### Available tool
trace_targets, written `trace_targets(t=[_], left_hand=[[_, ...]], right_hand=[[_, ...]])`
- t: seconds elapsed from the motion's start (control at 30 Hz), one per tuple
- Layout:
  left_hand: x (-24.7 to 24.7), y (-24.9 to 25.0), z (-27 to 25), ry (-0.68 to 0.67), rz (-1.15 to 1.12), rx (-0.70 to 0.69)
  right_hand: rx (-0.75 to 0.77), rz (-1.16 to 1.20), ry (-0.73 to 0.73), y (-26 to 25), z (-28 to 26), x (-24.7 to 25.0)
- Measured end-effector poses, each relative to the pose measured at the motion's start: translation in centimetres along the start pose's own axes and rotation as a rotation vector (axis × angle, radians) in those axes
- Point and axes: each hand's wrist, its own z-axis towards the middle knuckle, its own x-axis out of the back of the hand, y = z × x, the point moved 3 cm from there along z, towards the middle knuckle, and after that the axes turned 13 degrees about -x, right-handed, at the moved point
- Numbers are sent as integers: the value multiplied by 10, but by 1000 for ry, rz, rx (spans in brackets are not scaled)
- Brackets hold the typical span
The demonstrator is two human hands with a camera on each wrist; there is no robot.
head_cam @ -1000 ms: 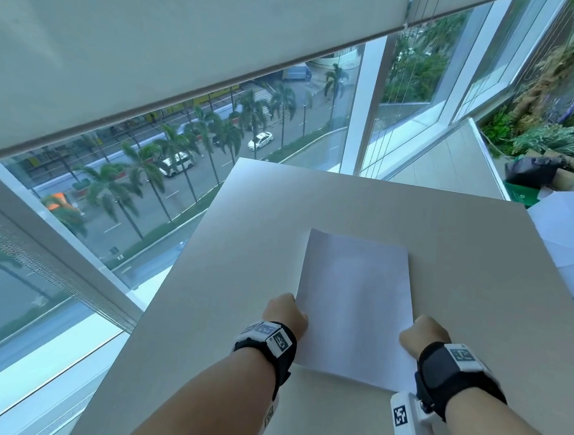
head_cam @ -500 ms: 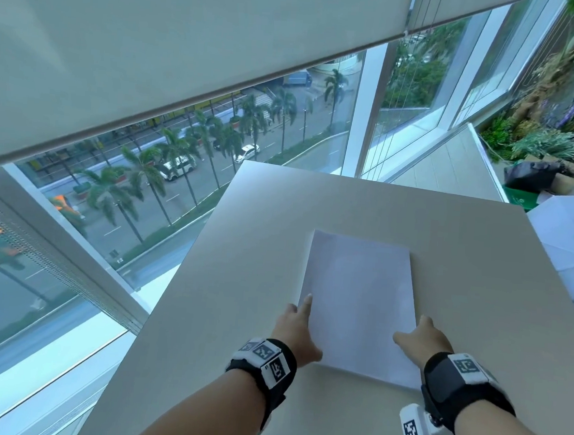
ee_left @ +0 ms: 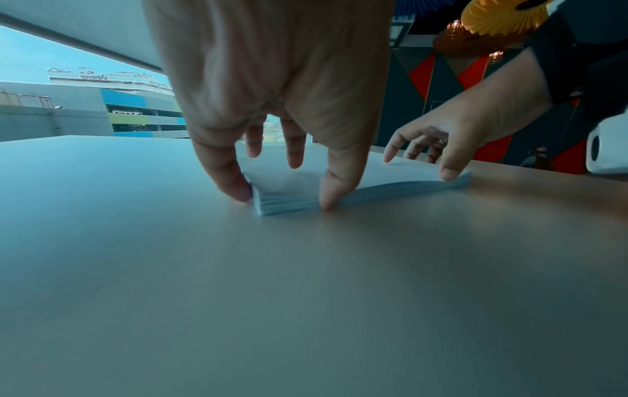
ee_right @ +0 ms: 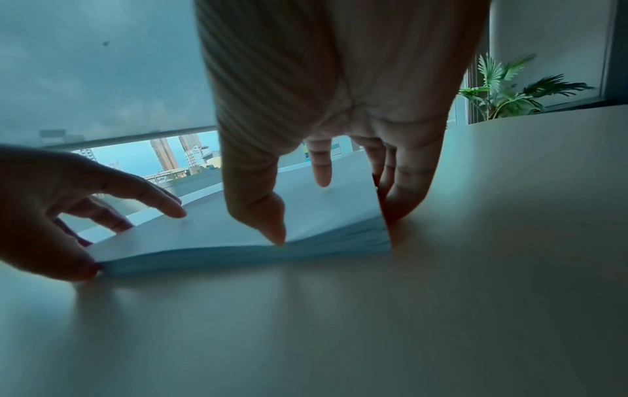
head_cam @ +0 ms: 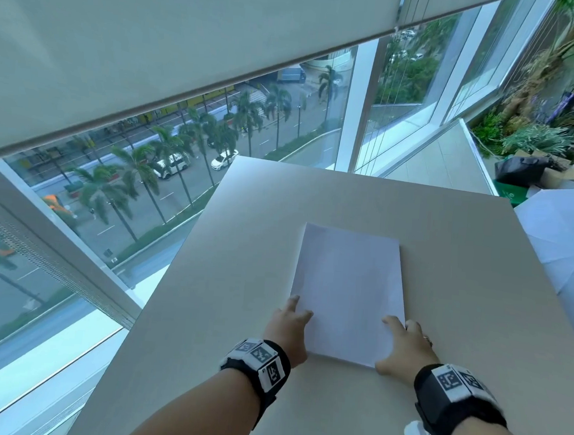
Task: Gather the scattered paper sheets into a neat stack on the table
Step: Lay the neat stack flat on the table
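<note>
Paper stack between fingers of both hands.
</note>
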Motion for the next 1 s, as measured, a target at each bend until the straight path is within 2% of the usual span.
trace_targets(t=[0.13,0.5,1.0], left_hand=[[-1,4,2,-32,110,-40],[1,4,3,-109,173,-57],[6,7,-2,-99,192,-89]], right_hand=[[28,-77,-26,0,1,0],[30,-160,49,-3,1,-4],[2,-211,67,-7,0,-11]])
